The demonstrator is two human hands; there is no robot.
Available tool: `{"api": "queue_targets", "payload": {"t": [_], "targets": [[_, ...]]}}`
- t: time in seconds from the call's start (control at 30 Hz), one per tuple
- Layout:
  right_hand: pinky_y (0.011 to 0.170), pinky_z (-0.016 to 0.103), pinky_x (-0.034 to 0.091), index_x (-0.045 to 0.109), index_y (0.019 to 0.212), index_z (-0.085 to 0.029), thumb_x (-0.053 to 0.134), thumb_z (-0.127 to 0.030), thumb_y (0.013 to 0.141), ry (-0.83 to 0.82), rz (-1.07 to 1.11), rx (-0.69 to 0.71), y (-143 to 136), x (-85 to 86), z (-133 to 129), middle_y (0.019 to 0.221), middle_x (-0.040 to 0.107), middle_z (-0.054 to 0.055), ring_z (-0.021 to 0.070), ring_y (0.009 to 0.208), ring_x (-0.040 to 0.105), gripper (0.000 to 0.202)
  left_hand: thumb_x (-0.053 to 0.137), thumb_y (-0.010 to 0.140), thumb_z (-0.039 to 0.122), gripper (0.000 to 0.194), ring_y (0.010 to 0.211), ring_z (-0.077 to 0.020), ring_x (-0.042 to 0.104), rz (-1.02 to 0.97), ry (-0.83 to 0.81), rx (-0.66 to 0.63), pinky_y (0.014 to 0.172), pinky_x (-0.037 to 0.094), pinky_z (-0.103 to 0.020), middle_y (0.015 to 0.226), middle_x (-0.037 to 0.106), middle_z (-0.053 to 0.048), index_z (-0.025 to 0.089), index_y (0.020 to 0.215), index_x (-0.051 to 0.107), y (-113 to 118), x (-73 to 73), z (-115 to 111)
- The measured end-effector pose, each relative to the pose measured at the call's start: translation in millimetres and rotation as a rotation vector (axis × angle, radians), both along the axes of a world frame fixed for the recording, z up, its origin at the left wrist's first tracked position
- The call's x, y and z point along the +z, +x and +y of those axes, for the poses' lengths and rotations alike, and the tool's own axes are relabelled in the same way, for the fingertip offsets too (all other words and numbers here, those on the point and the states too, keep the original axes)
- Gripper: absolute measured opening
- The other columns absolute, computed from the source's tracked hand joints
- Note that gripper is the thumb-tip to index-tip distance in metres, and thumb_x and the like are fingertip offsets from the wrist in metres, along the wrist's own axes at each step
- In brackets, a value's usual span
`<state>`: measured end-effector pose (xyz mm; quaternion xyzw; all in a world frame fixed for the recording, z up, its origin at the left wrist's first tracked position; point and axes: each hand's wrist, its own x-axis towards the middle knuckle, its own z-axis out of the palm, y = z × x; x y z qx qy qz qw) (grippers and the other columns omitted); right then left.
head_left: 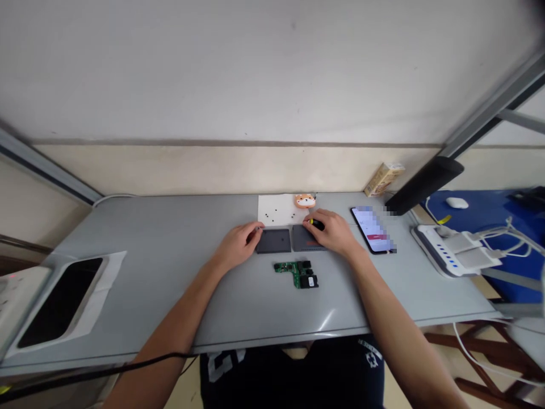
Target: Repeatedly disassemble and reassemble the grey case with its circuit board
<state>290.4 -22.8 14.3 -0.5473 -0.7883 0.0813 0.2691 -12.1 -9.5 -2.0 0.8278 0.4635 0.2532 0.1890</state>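
Observation:
My left hand (236,245) is at the left edge of a shallow dark grey casing half (273,241), its thumb and fingertips pinched together; whatever they grip is too small to name. In my right hand (334,229) is a small screwdriver (315,224) with a black and yellow handle; its tip cannot be made out. Under that hand lies a second dark grey casing half (301,240), partly covered. A green circuit board (295,272) with black parts rests on the table nearer to me. Behind the casings, several tiny black screws (273,220) lie on a white paper sheet (279,204).
An orange animal-faced case (305,200) sits at the paper's back right. A lit phone (373,229) lies right, near a small carton (384,179) and a power strip (453,250). A dark-screened device (62,301) lies far left. A black cable (106,369) crosses the front edge.

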Motion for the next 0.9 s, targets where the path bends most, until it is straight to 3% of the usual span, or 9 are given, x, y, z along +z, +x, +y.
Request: {"api": "queue_targets", "payload": {"t": [0.37, 0.53, 0.9], "targets": [[0.086, 0.036, 0.047, 0.071, 0.104, -0.026, 0.054, -0.040, 0.102, 0.022, -0.051, -0.008, -12, -6.0, 0, 0.101, 0.073, 0.005, 0.0231, 0.097, 0.067, 0.022, 0.042, 0.105, 0.034, 0.028, 0.090, -0.0207, 0.068, -0.007, 0.015, -0.008, 0.085, 0.051, -0.034, 0.103, 0.074, -0.005, 0.022, 0.116, 0.065, -1, -3.8, 3], [0.085, 0.035, 0.048, 0.070, 0.110, -0.026, 0.053, -0.038, 0.102, 0.011, -0.046, 0.002, -9, -7.7, 1, 0.107, 0.073, 0.006, 0.0232, 0.099, 0.068, 0.022, 0.043, 0.104, 0.033, 0.028, 0.082, -0.0198, 0.068, 0.016, 0.011, 0.012, 0.082, 0.052, -0.034, 0.093, 0.074, -0.003, 0.022, 0.116, 0.066, -2, -4.5, 2], [0.084, 0.035, 0.048, 0.068, 0.110, -0.025, 0.051, -0.035, 0.103, -0.018, -0.028, 0.010, -11, -5.1, 1, 0.109, 0.074, 0.007, 0.0232, 0.100, 0.067, 0.021, 0.048, 0.102, 0.032, 0.025, 0.094, -0.0210, 0.069, -0.002, 0.069, -0.031, 0.087, 0.054, -0.035, 0.107, 0.073, -0.006, 0.021, 0.118, 0.064, -2, -5.8, 2]]}}
